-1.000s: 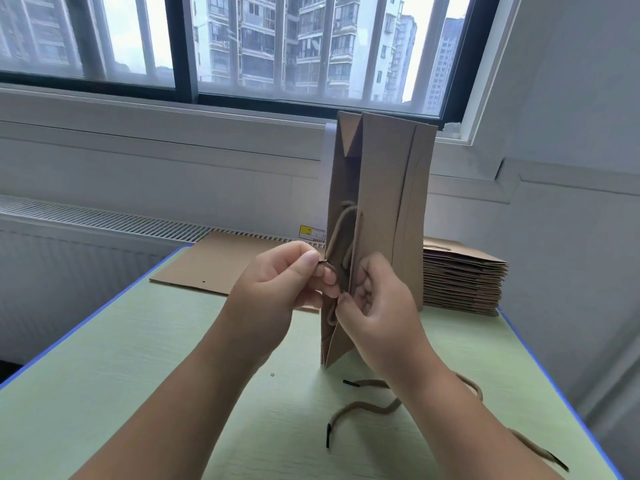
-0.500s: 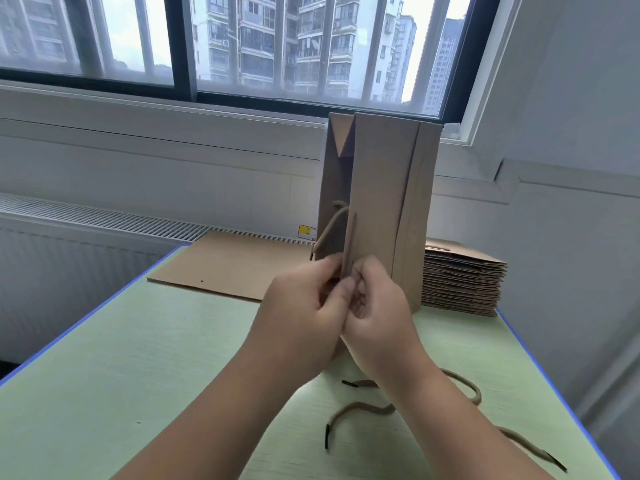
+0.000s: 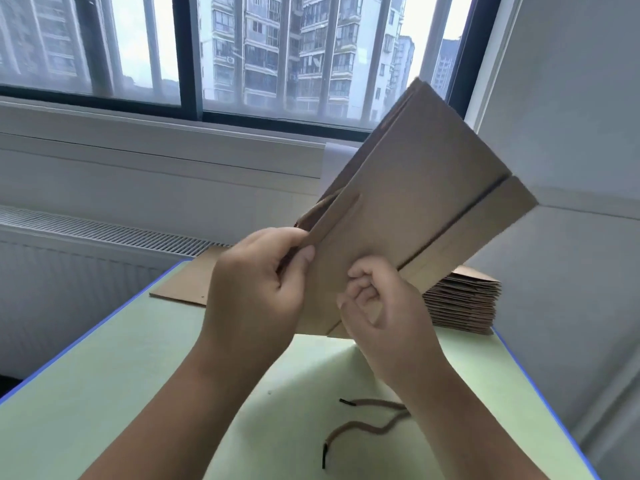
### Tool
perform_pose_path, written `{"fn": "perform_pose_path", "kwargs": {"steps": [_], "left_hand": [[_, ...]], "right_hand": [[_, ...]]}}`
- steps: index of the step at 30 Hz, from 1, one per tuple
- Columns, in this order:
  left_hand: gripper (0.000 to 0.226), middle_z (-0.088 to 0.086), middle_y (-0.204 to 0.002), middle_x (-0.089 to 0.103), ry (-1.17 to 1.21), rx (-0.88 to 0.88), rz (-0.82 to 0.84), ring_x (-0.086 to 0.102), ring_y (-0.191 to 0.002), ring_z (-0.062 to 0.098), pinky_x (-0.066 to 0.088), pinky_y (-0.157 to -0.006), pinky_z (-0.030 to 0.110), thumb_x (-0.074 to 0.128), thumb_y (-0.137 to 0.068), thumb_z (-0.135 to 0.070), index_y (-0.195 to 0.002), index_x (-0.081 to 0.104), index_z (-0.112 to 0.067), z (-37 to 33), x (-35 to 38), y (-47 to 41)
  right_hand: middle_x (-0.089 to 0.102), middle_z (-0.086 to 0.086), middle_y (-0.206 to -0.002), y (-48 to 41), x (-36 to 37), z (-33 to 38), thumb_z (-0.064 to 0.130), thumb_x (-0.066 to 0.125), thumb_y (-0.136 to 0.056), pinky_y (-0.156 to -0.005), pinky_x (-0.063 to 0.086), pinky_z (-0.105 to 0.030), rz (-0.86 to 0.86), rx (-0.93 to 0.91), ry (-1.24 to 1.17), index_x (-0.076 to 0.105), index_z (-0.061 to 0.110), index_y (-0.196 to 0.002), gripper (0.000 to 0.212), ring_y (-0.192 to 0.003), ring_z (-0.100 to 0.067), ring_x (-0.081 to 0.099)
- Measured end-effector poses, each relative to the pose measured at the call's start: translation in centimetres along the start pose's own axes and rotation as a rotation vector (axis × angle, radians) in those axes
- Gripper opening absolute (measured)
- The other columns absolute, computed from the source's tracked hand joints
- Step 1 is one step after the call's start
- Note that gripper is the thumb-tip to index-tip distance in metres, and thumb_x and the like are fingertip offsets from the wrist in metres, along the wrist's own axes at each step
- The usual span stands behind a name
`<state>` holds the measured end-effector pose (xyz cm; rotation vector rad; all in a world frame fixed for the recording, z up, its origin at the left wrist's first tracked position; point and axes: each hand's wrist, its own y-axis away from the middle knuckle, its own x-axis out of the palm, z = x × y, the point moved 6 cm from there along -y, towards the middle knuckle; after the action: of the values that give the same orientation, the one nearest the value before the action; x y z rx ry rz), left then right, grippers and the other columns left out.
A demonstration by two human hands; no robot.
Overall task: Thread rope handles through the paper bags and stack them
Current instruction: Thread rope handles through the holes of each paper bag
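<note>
A flat brown paper bag (image 3: 412, 216) is held above the table, tilted so its far end points up and to the right. My left hand (image 3: 256, 292) pinches the bag's near left edge, thumb on the front face. A brown rope handle (image 3: 317, 209) loops out behind that edge. My right hand (image 3: 377, 317) is curled against the bag's lower edge; whether it grips the bag is hidden. Loose brown ropes (image 3: 363, 424) with black tips lie on the green table (image 3: 104, 393) under my right forearm.
A stack of flat brown bags (image 3: 464, 303) sits at the table's far right. One flat brown sheet (image 3: 183, 289) lies at the far left, near the radiator grille (image 3: 104, 230). The table's blue edge (image 3: 86, 337) runs along both sides. A window fills the back wall.
The bag stood upright on the table; now it is lifted and tilted to the right. Both hands rose with it, and my view has moved closer.
</note>
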<state>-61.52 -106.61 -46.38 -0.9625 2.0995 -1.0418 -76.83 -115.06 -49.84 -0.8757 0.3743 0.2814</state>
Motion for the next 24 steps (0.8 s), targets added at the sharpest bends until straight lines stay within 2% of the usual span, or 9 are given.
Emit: {"fn": "perform_pose_path", "kwargs": {"steps": [4, 6, 8, 10, 12, 15, 17, 20, 24], "left_hand": [[0.014, -0.01, -0.08, 0.071, -0.084, 0.085, 0.077, 0.063, -0.078, 0.01, 0.048, -0.069, 0.029, 0.067, -0.087, -0.019, -0.093, 0.079, -0.023, -1.6, -1.4, -3.8], [0.016, -0.012, -0.083, 0.073, -0.167, 0.151, 0.168, 0.064, -0.078, 0.008, 0.052, -0.073, 0.033, 0.067, -0.087, -0.021, -0.094, 0.08, -0.026, -2.4, -1.4, -5.4], [0.016, -0.012, -0.088, 0.075, -0.251, 0.181, 0.3, 0.067, -0.08, 0.012, 0.057, -0.078, 0.035, 0.071, -0.091, -0.017, -0.097, 0.081, -0.028, -2.8, -0.7, -6.2], [0.018, -0.011, -0.092, 0.076, -0.343, 0.206, 0.404, 0.068, -0.085, 0.016, 0.057, -0.082, 0.038, 0.073, -0.092, -0.015, -0.1, 0.081, -0.029, -3.0, 0.3, -6.3], [0.018, -0.011, -0.092, 0.075, -0.356, 0.241, 0.449, 0.067, -0.084, 0.016, 0.056, -0.082, 0.037, 0.073, -0.093, -0.017, -0.101, 0.081, -0.03, -3.2, 1.2, -6.2], [0.018, -0.013, -0.09, 0.074, -0.314, 0.288, 0.468, 0.066, -0.082, 0.014, 0.053, -0.077, 0.031, 0.072, -0.092, -0.016, -0.099, 0.08, -0.03, -3.4, 2.2, -5.8], [0.017, -0.014, -0.089, 0.073, -0.314, 0.312, 0.465, 0.065, -0.079, 0.013, 0.051, -0.073, 0.029, 0.071, -0.092, -0.019, -0.099, 0.08, -0.031, -3.6, 2.5, -5.5], [0.017, -0.016, -0.085, 0.073, -0.329, 0.323, 0.407, 0.066, -0.072, 0.009, 0.056, -0.068, 0.031, 0.066, -0.085, -0.033, -0.094, 0.08, -0.033, -3.5, 1.4, -5.1], [0.012, -0.014, -0.086, 0.072, -0.291, 0.345, 0.345, 0.067, -0.074, 0.01, 0.057, -0.071, 0.033, 0.071, -0.083, -0.027, -0.09, 0.08, -0.025, -2.7, -0.2, -4.8]], "right_hand": [[0.063, 0.012, -0.086, -0.5, -1.7, 1.1, 0.031, 0.057, -0.085, -0.076, 0.049, -0.025, -0.078, -0.048, 0.062, 0.052, 0.04, -0.099, 0.017, -0.086, -0.015, 0.061], [0.062, 0.01, -0.083, -0.7, -2.4, 2.4, 0.026, 0.057, -0.086, -0.072, 0.049, -0.028, -0.118, -0.148, 0.103, 0.055, 0.03, -0.098, 0.013, -0.081, -0.015, 0.061], [0.061, 0.003, -0.08, -0.8, -3.5, 3.7, 0.011, 0.062, -0.086, -0.068, 0.049, -0.03, -0.205, -0.259, 0.134, 0.06, 0.016, -0.093, 0.009, -0.074, -0.015, 0.059], [0.062, 0.001, -0.08, -1.0, -4.8, 4.7, 0.006, 0.064, -0.084, -0.073, 0.049, -0.027, -0.31, -0.329, 0.193, 0.063, 0.009, -0.09, 0.007, -0.076, -0.017, 0.059], [0.065, 0.001, -0.087, -1.5, -5.9, 5.0, 0.01, 0.064, -0.084, -0.081, 0.048, -0.028, -0.376, -0.351, 0.295, 0.066, 0.008, -0.094, 0.01, -0.084, -0.019, 0.06], [0.067, 0.003, -0.095, -2.8, -6.5, 4.3, 0.02, 0.065, -0.083, -0.085, 0.05, -0.042, -0.324, -0.296, 0.46, 0.069, 0.014, -0.103, 0.021, -0.092, -0.021, 0.059], [0.066, 0.006, -0.089, -3.4, -6.7, 3.7, 0.023, 0.066, -0.081, -0.08, 0.051, -0.047, -0.254, -0.25, 0.524, 0.072, 0.018, -0.1, 0.02, -0.089, -0.021, 0.058], [0.062, 0.008, -0.077, -3.5, -7.3, 3.8, 0.027, 0.065, -0.081, -0.075, 0.05, -0.044, -0.195, -0.228, 0.558, 0.071, 0.021, -0.087, 0.01, -0.08, -0.021, 0.055], [0.062, 0.01, -0.07, -3.4, -7.3, 4.0, 0.036, 0.06, -0.083, -0.076, 0.046, -0.04, -0.102, -0.171, 0.615, 0.065, 0.024, -0.081, 0.012, -0.072, -0.019, 0.055]]}}
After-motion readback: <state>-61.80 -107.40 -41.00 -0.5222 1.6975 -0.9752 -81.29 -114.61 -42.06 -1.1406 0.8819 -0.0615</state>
